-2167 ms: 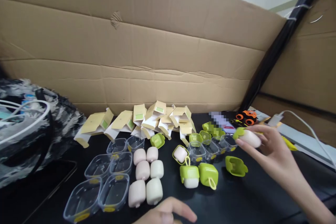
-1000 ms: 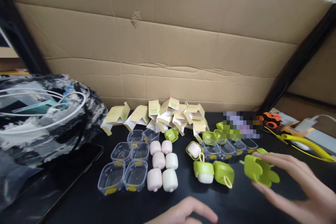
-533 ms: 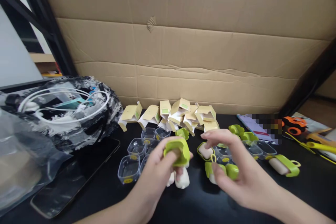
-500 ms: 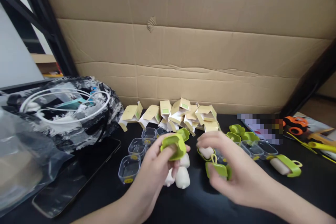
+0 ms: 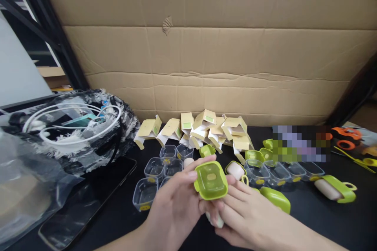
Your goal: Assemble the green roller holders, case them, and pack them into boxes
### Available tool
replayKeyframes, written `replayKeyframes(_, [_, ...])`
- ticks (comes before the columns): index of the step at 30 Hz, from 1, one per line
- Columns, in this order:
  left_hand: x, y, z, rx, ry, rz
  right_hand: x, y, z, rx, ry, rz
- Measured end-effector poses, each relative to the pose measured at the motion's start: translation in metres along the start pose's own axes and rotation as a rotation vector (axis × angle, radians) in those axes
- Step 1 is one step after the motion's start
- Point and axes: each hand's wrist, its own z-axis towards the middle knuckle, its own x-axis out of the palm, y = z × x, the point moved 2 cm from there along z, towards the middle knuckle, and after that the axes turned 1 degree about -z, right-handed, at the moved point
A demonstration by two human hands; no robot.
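My left hand (image 5: 173,208) grips a lime-green square shell (image 5: 211,179) by its edges, hollow side up. My right hand (image 5: 244,215) is closed under it, fingers touching the shell and a pale soft block (image 5: 215,219) just below. Close by lie a green shell with a block inside (image 5: 235,169), a closed green case (image 5: 275,199) and a finished green-and-pale piece with a loop (image 5: 334,189). Clear plastic cups (image 5: 153,178) sit left of my hands.
Several folded yellow-and-white cartons (image 5: 203,127) lie along the cardboard wall (image 5: 206,66). A furry bag with white cables (image 5: 70,129) and a dark tablet (image 5: 88,200) are at the left. More clear cups (image 5: 279,170), green shells (image 5: 259,153) and orange and yellow items (image 5: 350,141) are at the right.
My left hand picked up a green shell from the table. My right hand put down its finished piece at the right, then came in under the shell. The camera swung left.
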Motion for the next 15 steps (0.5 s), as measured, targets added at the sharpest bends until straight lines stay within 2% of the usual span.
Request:
replayKeyframes(4, [-0.001, -0.001, 0.000, 0.012, 0.021, -0.055, -0.029, -0.012, 0.003, 0.191, 0.008, 0.158])
replayKeyframes(8, [-0.012, 0.011, 0.004, -0.062, -0.022, -0.048, -0.058, -0.029, 0.002, 0.352, -0.150, 0.204])
replayKeyframes(11, [-0.022, 0.027, 0.007, -0.139, 0.025, -0.058, -0.063, -0.025, 0.001, 0.348, -0.235, 0.273])
replayKeyframes(15, [-0.028, 0.043, 0.007, -0.239, 0.143, -0.145, -0.055, -0.007, 0.006, 0.241, -0.173, 0.347])
